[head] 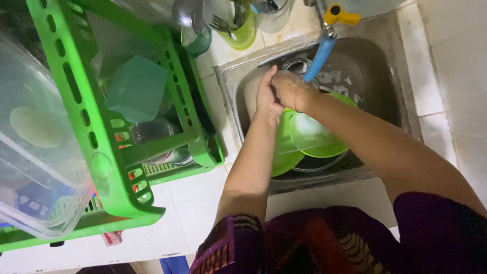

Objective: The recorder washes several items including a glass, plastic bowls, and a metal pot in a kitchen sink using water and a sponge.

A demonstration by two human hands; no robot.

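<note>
Steel sink [373, 61] set into a white tiled surface [193, 198], and both hands are over its back left corner, right under the blue spout [319, 58] of the tap with the yellow handle [341, 15]. Left hand [266, 96] and right hand [288, 89] are pressed together, fingers curled loosely round each other, and as far as I can see neither has hold of anything; if something small is tucked between the palms, I can't tell. Just below the hands sit the lime green plastic bowls [309, 139], stacked and tilted in the basin, touching or nearly touching the right wrist, so they lie toward the person's body from both hands, with the right forearm crossing right over them. A steel pot or lid [297, 63] peeks out behind the hands. Off to the left is a green plastic dish rack [109, 152] with a teal container [137, 89] in it and a clear plastic tub [35, 152] beside it. A lime green cutlery cup [238, 28] stands behind the sink.
</note>
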